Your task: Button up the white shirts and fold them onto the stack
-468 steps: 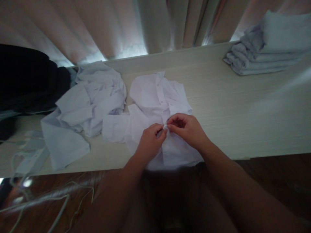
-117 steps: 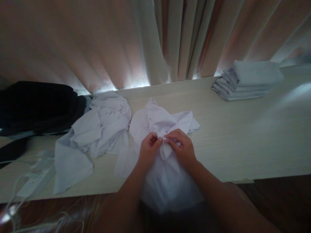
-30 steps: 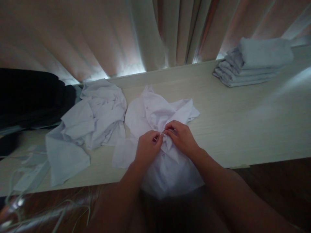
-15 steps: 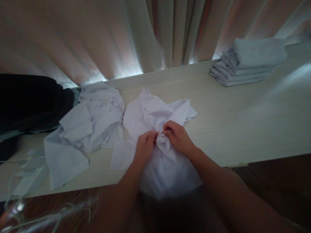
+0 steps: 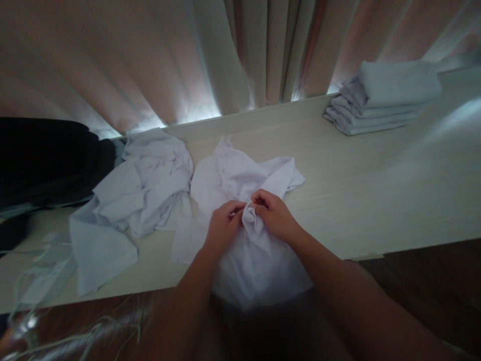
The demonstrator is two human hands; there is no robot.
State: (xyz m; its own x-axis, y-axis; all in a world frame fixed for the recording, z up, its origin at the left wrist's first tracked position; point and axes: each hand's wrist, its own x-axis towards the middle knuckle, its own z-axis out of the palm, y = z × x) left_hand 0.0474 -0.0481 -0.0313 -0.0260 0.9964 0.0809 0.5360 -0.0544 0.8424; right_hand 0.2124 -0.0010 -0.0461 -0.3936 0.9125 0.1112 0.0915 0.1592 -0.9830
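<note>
A crumpled white shirt [image 5: 240, 173] lies in front of me, its lower part hanging over the near edge of the pale tabletop. My left hand [image 5: 225, 223] is closed, with thumb and fingertips pinching the shirt's front. Right beside it, my right hand [image 5: 276, 213] pinches a bunched fold of the same cloth. The fingertips of both hands almost meet at this fold. Whatever small part lies between them is too hidden to make out.
Left of the shirt is a heap of rumpled white garments [image 5: 150, 180], with black cloth [image 5: 48, 160] beyond it. A stack of folded white clothes [image 5: 387, 98] stands at the back right. A white power strip [image 5: 47, 281] with cables sits at the front left. Curtains [image 5: 150, 60] hang behind.
My left hand's fingertips have shifted slightly up and right, closer to the right hand's. The right hand keeps its pinch with hardly any movement.
</note>
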